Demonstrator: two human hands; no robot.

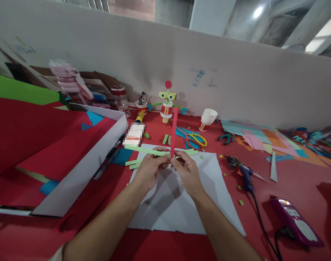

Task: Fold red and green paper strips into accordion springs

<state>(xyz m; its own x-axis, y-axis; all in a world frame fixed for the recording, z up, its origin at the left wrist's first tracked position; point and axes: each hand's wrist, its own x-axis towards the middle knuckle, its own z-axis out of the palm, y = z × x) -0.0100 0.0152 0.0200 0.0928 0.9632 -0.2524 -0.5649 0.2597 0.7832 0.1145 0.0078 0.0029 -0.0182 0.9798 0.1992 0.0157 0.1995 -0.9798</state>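
A red paper strip [174,131] stands upright between my two hands, its lower end pinched in the fingers of both. My left hand [154,167] is closed at that end. From behind its fingers a light green paper strip [139,149] runs out to the left; whether it is joined to the red one is hidden. My right hand [187,169] is closed too, thumb and fingers pressed at the red strip's base. More green strips [133,164] lie behind my hands, at the top of a white paper sheet [171,214].
A paper-cup figure [166,110] stands at the back, with folded green pieces [165,139] before it. Scissors [194,137], stacked cups [208,117], a hot glue gun [246,177] and a purple power strip [297,221] lie to the right. A box [84,177] with coloured paper fills the left.
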